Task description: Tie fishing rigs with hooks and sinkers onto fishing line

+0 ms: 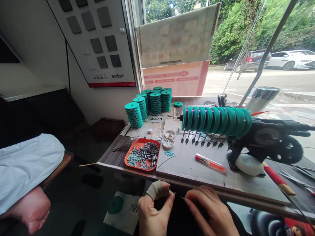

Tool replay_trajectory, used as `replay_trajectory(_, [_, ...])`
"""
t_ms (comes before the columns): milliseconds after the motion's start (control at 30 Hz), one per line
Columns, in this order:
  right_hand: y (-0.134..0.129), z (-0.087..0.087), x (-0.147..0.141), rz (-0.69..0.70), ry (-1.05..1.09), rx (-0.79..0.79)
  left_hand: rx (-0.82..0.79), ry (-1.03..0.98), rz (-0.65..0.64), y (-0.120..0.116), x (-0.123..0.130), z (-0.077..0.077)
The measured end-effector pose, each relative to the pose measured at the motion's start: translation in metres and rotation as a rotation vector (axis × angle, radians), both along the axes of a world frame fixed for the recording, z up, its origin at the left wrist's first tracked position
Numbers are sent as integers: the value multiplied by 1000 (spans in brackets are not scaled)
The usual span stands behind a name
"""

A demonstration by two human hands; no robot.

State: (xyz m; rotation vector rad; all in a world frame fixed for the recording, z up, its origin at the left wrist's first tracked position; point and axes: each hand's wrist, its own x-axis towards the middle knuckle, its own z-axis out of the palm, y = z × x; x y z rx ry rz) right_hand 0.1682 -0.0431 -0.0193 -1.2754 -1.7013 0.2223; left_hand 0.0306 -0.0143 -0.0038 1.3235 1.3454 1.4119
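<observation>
Just below the table's front edge, my left hand [157,208] pinches a tiny metallic piece between thumb and forefinger; a beige wrap covers one finger. To its right, my right hand [209,209] has thumb and fingertips pressed together on a small thin item, too small to name. A short gap separates the two hands. Beyond them an orange tray [128,156] holds dark cylindrical weights and small greenish and silver parts. Two small round dishes, one with silvery beads [168,142], stand beside it. Thin blue-green pieces [169,153] lie on the grey board [182,170].
Several stacks of green spools [133,114] stand at the back left. A row of green spools [216,120] is mounted on a black hand-cranked device [265,137]. A red-and-clear tube [210,163] lies on the board. Scissors [297,180] lie far right. Another person's knee [31,209] shows at left.
</observation>
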Motion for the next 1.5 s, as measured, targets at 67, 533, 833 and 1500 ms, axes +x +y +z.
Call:
replay_trajectory(67, [0,1,0,9,-7,9,15,10,-5,-2,0,0])
replay_trajectory(533, [3,6,4,50,35,-105,188,132,-129,-1,1,-17])
replay_trajectory(833, [6,7,-1,51,247,-287,430,258,-110,-1,3,-26])
replay_trajectory(1500, [58,13,3,-56,-439,-163,445,1203,-371,22,-17,-31])
